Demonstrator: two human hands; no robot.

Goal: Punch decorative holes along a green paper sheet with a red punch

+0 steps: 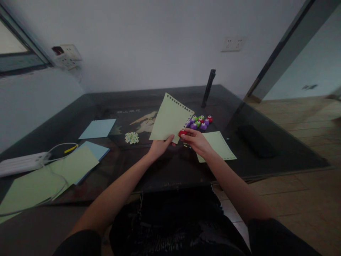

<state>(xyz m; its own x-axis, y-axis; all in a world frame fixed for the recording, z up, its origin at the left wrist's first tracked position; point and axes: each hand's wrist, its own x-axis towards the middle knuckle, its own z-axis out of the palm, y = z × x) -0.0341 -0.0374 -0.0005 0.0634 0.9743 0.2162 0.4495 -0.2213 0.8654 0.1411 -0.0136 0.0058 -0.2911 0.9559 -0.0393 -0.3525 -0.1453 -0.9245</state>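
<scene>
The left hand (159, 146) pinches the green sheet's (170, 118) lower edge, fingers closed on it — the right hand (195, 140) grips a red punch (182, 133) clamped on the sheet's right edge.

1. single head view, worn by the seated person, looking forward and down.
2. faces the dark table (239, 106) and rear wall (160, 42).
3. close: forearms fill the lower frame.

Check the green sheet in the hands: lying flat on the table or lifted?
Lifted. The left hand pinches the green sheet at its bottom edge, tilted above the table; the right hand holds a red punch on its edge.
</scene>
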